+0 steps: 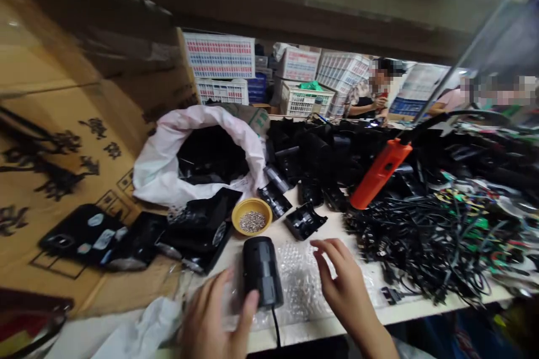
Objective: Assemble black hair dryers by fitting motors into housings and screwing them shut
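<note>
My left hand (pixel 214 314) rests at the near table edge, thumb against the side of a black cylindrical device (pixel 261 271) with a cord running off the front edge; its fingers lie loosely spread. The device lies on a sheet of bubble wrap (pixel 301 283). My right hand (pixel 343 280) hovers over the bubble wrap just right of the device, fingers curled but apart, holding nothing. A small yellow bowl (pixel 251 216) of metal screws sits just beyond the device.
An orange electric screwdriver (pixel 379 171) hangs over a heap of black housings (pixel 320 157). Tangled black cables (pixel 425 241) cover the right side. A white bag (pixel 168 162) of black parts and cardboard boxes (pixel 50 140) stand left. Other people sit at the back.
</note>
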Motion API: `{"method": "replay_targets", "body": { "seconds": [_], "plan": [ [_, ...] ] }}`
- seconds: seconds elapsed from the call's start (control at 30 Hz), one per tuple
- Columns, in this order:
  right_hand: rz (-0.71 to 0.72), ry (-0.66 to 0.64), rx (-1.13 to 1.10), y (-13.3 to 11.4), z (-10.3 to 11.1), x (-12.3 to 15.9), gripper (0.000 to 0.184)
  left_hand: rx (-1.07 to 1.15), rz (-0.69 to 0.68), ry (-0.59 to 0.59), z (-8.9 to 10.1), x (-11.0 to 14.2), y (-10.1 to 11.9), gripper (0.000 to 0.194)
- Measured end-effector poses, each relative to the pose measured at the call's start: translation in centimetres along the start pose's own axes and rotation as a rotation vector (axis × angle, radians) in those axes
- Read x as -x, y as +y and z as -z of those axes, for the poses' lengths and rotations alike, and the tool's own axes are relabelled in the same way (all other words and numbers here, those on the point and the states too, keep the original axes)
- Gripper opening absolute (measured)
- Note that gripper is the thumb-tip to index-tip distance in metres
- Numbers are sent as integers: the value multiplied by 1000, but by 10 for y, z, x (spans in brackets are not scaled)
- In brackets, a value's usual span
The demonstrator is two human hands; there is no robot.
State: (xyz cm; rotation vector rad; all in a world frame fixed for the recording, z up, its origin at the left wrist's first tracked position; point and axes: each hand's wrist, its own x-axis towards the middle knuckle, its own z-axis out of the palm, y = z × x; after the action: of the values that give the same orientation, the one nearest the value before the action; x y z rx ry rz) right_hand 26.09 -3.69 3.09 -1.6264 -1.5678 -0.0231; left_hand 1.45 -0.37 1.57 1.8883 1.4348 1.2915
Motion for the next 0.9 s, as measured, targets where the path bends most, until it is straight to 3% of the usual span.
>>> {"method": "replay_targets", "body": {
  "seconds": [0.1,0.2,0.33,0.43,0.6,0.73,0.9],
  "plan": [
    [90,-146,-59,-32,-23,-46,20,-144,132,-131,-27,-10,27,80],
    [160,-270,-66,-51,-52,-100,18,-104,245,-270,-37,-17,43,87],
    [194,-356,-42,-65,-102,-168,13,122,425,-307,-37,-13,42,88],
    [119,-368,40,-70,-138,-203,27,428,526,-249,-29,-1,35,95],
    [-20,-435,171,-70,-174,-227,33,904,494,-193,3,23,18,91],
    [-114,-472,241,-72,-184,-228,29,1217,459,18,25,35,-3,73],
    [-189,-435,210,-72,-175,-223,31,1185,497,184,54,31,-25,64]
  ]
}}
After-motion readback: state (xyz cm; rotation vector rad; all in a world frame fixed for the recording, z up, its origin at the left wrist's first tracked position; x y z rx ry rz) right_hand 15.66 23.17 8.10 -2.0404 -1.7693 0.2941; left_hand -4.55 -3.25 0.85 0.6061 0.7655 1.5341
